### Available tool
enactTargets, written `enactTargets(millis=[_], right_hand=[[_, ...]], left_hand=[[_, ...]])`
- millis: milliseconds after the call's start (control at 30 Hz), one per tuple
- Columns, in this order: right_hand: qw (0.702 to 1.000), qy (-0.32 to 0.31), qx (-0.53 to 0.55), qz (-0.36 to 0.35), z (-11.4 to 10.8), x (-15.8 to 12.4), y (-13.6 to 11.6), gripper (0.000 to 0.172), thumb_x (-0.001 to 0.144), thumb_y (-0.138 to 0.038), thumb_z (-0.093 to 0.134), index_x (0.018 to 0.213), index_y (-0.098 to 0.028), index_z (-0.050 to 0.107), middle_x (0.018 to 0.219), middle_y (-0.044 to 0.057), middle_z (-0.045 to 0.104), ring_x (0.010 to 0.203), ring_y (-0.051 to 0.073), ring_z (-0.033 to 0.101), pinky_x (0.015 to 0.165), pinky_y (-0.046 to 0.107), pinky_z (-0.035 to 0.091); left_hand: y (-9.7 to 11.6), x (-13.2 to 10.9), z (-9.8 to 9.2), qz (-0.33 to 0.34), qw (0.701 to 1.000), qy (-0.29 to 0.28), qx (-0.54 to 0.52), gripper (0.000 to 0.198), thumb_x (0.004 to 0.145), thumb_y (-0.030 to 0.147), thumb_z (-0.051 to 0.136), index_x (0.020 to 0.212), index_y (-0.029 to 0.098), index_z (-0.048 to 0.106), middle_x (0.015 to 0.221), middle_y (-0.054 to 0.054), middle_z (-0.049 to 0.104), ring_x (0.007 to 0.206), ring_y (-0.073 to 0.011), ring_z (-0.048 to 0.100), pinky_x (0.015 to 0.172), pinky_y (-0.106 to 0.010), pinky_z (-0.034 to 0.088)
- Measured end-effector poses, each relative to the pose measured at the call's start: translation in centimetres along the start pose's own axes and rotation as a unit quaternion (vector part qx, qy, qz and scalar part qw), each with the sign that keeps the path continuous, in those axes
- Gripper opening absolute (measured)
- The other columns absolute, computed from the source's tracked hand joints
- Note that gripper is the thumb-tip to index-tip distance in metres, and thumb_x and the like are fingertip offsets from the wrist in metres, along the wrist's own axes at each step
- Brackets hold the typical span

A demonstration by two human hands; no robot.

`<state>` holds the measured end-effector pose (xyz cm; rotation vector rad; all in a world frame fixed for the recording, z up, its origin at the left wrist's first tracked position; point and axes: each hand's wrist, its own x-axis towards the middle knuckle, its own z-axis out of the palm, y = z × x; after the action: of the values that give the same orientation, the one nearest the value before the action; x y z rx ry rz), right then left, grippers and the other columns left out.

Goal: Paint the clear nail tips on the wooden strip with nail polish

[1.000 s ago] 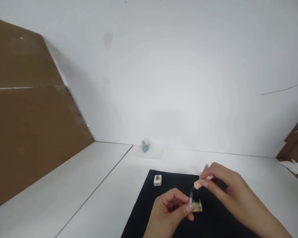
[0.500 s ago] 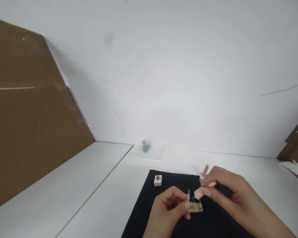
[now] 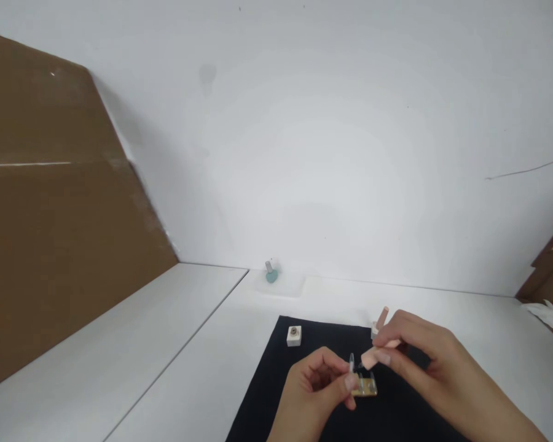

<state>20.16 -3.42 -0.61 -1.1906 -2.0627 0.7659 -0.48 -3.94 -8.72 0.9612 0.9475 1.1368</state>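
My left hand (image 3: 317,387) is curled over a black mat (image 3: 267,393) and pinches a small gold-coloured stand (image 3: 365,387) with clear upright nail tips on it. My right hand (image 3: 419,359) pinches a pale pink brush cap (image 3: 374,356), whose dark brush tip touches one clear nail tip (image 3: 351,362). Just behind my right fingers stands a pink-capped bottle (image 3: 380,322). A small white square bottle (image 3: 294,335), open at the top, stands on the mat's far left corner.
The mat lies on a white table (image 3: 188,344). A teal bottle (image 3: 271,273) stands on a clear tray by the white wall. Brown cardboard (image 3: 50,215) leans at the left. A crumpled tissue (image 3: 544,313) lies at the far right beside more cardboard.
My right hand has lowered the brush cap from above the stand down to the clear nail tip. My left hand stays on the stand.
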Motion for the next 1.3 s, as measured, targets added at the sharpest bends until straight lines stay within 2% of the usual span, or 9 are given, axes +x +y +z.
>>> enactTargets(millis=[133, 333, 533, 700, 900, 1133, 1300], right_hand=[[1.0, -0.019, -0.007, -0.002, 0.1, 0.2, -0.3, 0.019, 0.105, -0.03, 0.057, 0.088, -0.027, 0.065, 0.089, -0.003, 0.069, 0.081, 0.013, 0.067, 0.074, 0.025, 0.049], [0.999, 0.036, -0.04, 0.009, -0.3, -0.3, 0.4, 0.017, 0.103, -0.035, 0.06, 0.092, -0.026, 0.069, 0.094, 0.001, 0.072, 0.085, 0.018, 0.069, 0.077, 0.027, 0.053], [1.0, -0.006, 0.003, 0.004, 0.0, 0.1, -0.2, 0.019, 0.104, -0.032, 0.058, 0.087, -0.026, 0.066, 0.088, -0.001, 0.07, 0.081, 0.016, 0.068, 0.075, 0.027, 0.052], [0.998, 0.044, -0.041, 0.028, -0.3, 0.2, 0.8, 0.018, 0.105, -0.033, 0.058, 0.092, -0.027, 0.069, 0.097, 0.001, 0.072, 0.087, 0.018, 0.068, 0.08, 0.03, 0.051], [1.0, -0.005, 0.014, 0.004, -0.4, 0.1, 0.4, 0.018, 0.104, -0.034, 0.06, 0.09, -0.026, 0.068, 0.088, 0.0, 0.071, 0.084, 0.017, 0.068, 0.078, 0.028, 0.051], [0.998, 0.043, -0.03, 0.036, -0.7, 0.0, 1.0, 0.017, 0.104, -0.035, 0.059, 0.093, -0.028, 0.07, 0.099, 0.0, 0.072, 0.092, 0.018, 0.068, 0.083, 0.03, 0.05], [1.0, 0.001, -0.001, 0.005, -0.7, -0.4, 0.4, 0.019, 0.104, -0.036, 0.059, 0.091, -0.027, 0.069, 0.088, -0.001, 0.071, 0.084, 0.017, 0.068, 0.077, 0.027, 0.052]], left_hand=[[0.1, -0.1, 0.1, -0.004, 1.0, 0.001, -0.004, 0.035, 0.065, 0.041, 0.097, 0.068, 0.018, 0.071, 0.057, 0.002, 0.07, 0.054, -0.0158, 0.067, 0.06, -0.028, 0.054], [0.2, -0.1, 0.1, -0.003, 1.0, 0.004, -0.002, 0.036, 0.065, 0.042, 0.096, 0.067, 0.017, 0.071, 0.059, 0.001, 0.071, 0.053, -0.0152, 0.067, 0.059, -0.027, 0.053], [0.4, -0.3, 0.4, -0.018, 1.0, 0.009, -0.017, 0.038, 0.06, 0.042, 0.099, 0.066, 0.018, 0.07, 0.056, 0.003, 0.07, 0.052, -0.0142, 0.065, 0.058, -0.025, 0.05], [0.3, -0.4, 0.6, -0.029, 0.999, -0.007, -0.019, 0.038, 0.059, 0.043, 0.099, 0.063, 0.018, 0.071, 0.054, 0.002, 0.07, 0.051, -0.0131, 0.066, 0.056, -0.023, 0.048], [0.4, -0.5, 0.7, -0.027, 0.999, -0.011, -0.046, 0.038, 0.058, 0.044, 0.101, 0.064, 0.018, 0.073, 0.058, 0.002, 0.072, 0.052, -0.0129, 0.065, 0.057, -0.025, 0.052], [0.5, -0.6, 0.6, -0.021, 0.999, -0.025, -0.022, 0.037, 0.061, 0.045, 0.099, 0.065, 0.018, 0.074, 0.058, 0.001, 0.072, 0.053, -0.0136, 0.066, 0.059, -0.025, 0.051], [0.2, -0.6, 0.6, -0.009, 0.999, -0.03, -0.021, 0.034, 0.063, 0.043, 0.098, 0.066, 0.017, 0.075, 0.06, 0.0, 0.073, 0.053, -0.0129, 0.065, 0.058, -0.024, 0.05]])
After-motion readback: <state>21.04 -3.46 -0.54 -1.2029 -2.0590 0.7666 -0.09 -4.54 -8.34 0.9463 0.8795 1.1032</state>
